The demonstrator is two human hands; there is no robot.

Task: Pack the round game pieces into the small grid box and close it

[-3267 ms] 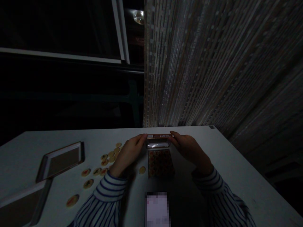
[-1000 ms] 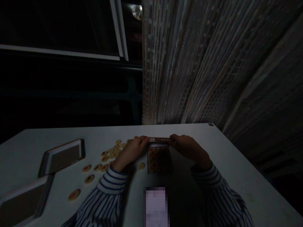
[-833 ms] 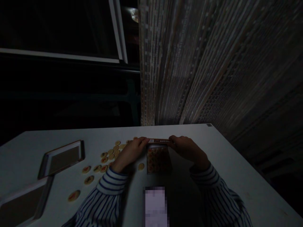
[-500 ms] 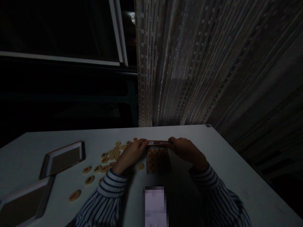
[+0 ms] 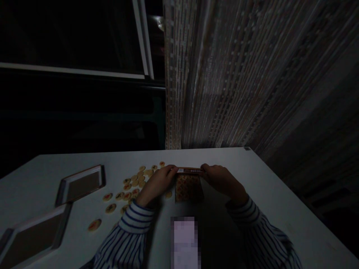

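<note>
My left hand and my right hand pinch opposite ends of a flat box, whose narrow edge shows a barcode and small print. Directly below this edge is a dark rectangular panel covered in round, piece-like shapes with red marks; whether it belongs to the same box I cannot tell. Beside my left forearm lie several round wooden Chinese chess pieces, some bearing red or black characters. One blank-looking piece rests between my left hand and the panel.
On the left of the white table are two shallow open trays or lids, one farther back and one nearer. A blurred pale rectangle shows at the front middle. Behind the table hangs a striped curtain.
My view has turned slightly, so the pieces and trays appear a little farther right. Both hands keep their hold on the box, with hardly any movement.
</note>
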